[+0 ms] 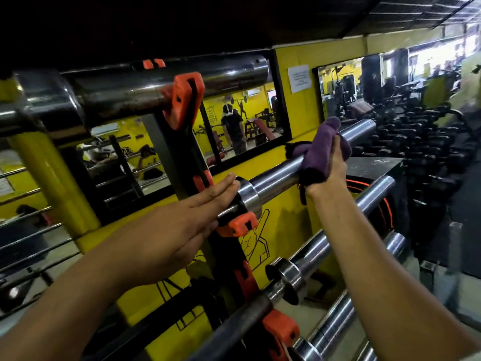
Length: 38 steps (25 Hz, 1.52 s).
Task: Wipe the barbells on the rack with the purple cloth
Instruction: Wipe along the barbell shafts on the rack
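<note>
Several chrome barbells lie one above another on a black upright rack (pixel 229 246) with orange hooks. My right hand (pixel 329 170) grips the purple cloth (pixel 321 149), which is wrapped over the sleeve of the middle barbell (pixel 276 175), near its outer end. My left hand (pixel 182 230) rests flat with straight fingers against that barbell's collar, beside an orange hook (pixel 240 225). A thicker barbell (pixel 156 87) hangs above at head height. Lower barbells (pixel 312 254) slant down to the right.
A yellow wall with mirrors (pixel 234 126) stands behind the rack; a person shows in the reflection. A yellow post (pixel 52 183) and horizontal railings are at left. Dumbbell racks (pixel 416 142) and a black box fill the right side.
</note>
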### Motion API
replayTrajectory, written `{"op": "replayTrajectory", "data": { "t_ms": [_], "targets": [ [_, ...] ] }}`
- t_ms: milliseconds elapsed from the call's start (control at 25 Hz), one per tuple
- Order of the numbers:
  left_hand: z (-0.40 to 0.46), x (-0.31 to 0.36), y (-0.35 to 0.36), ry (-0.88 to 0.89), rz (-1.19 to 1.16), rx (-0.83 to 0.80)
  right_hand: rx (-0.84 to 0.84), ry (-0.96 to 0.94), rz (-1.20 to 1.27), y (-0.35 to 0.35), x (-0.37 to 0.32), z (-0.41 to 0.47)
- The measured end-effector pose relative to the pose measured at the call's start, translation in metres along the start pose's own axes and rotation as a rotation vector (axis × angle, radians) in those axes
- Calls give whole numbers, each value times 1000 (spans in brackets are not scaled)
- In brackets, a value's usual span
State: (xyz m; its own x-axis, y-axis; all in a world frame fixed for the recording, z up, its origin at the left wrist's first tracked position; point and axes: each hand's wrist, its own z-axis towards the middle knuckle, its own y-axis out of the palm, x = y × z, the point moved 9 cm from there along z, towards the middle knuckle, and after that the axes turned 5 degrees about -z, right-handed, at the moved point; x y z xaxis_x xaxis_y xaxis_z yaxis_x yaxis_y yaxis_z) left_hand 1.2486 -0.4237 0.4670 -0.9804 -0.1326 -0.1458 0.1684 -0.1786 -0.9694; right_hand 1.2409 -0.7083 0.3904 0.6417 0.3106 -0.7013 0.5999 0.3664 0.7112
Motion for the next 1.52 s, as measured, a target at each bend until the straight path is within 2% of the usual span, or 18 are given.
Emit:
{"op": "replayTrajectory", "data": {
  "t_ms": [40, 160, 320, 440, 560, 720, 880, 1000, 1120, 1200, 1320, 1400, 1440, 1520],
  "targets": [
    [0, -2, 0, -25, -62, -13, 11, -42, -19, 3, 1, -3],
    [2, -3, -1, -74, -107, -19, 85, 60, 90, 16, 34, -41],
    [2, -5, 2, -78, -110, -14, -10, 158, 94, 38, 67, -87],
    [1, -4, 1, -82, -103, -27, 25, 202, 95, 22, 42, -47],
    [-1, -7, 4, -102, -94, -56, 95, 149, 176, -3, 4, 9],
    [0, -6, 6, -133, -108, -79, 143, 86, 74, -26, -17, 47],
    [0, -7, 4, -144, -139, -52, 110, 26, -174, -30, 6, 14],
    [0, -5, 2, -141, -149, -37, -68, -10, -335, -17, 32, -41],
    [-2, -3, -2, -147, -113, -5, -231, -98, -580, -12, 26, -102],
    [-9, -5, -5, -165, -113, 18, -247, -239, -599, -15, -2, -126],
    [-40, -13, -8, -141, -80, 35, -283, -650, -668, 5, -55, -151],
    [-66, -22, -13, -151, -91, 41, -409, -843, -951, 49, -60, -160],
    [-77, -24, -15, -163, -98, 51, -501, -860, -1158, 76, -51, -156],
    [-89, -23, -17, -180, -93, 75, -658, -749, -1572, 119, -27, -136]
  ]
}}
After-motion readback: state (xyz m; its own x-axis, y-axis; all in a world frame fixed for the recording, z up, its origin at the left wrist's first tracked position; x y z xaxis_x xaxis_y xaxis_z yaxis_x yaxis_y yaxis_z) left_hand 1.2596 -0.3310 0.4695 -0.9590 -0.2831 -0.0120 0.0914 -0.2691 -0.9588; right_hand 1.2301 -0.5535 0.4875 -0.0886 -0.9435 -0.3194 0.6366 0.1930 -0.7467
